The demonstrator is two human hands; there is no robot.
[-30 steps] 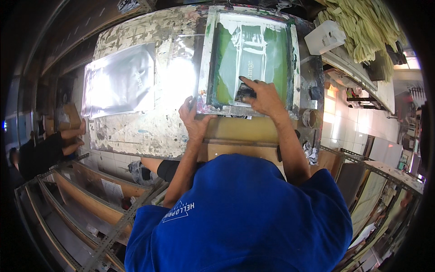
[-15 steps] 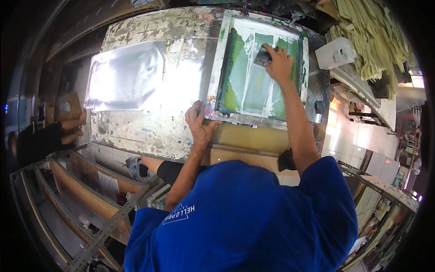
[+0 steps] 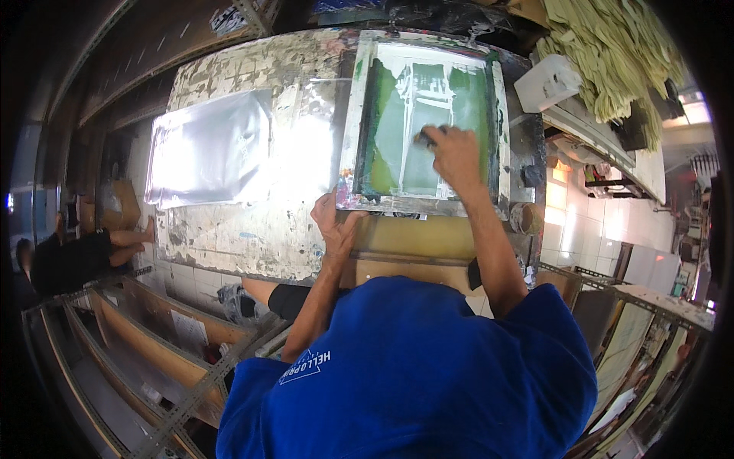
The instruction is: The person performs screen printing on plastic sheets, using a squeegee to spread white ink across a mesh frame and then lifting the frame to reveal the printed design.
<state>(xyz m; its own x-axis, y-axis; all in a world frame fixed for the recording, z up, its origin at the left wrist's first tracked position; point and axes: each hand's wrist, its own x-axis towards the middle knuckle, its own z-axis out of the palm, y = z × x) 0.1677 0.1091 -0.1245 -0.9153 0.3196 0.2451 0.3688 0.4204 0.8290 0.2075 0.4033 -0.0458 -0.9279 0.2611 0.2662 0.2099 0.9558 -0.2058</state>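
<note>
A screen printing frame lies on the table in front of me, to the right. Its green mesh carries streaks and patches of white ink, thickest along the far end. My right hand is closed on a small dark squeegee over the middle of the mesh. Motion blurs the fingers somewhat, and the hand partly hides the tool. At the frame's near left corner, my left hand grips the edge, thumb along the near side.
Clear plastic sheets lie on the paint-stained table at left. A white plastic container stands right of the frame, beside a pile of yellowish cloth strips. Shelving is at lower left; another person sits far left.
My right hand has drawn the squeegee toward me, from the far part of the mesh to its middle. White streaks show in different places. My left hand stays at the corner.
</note>
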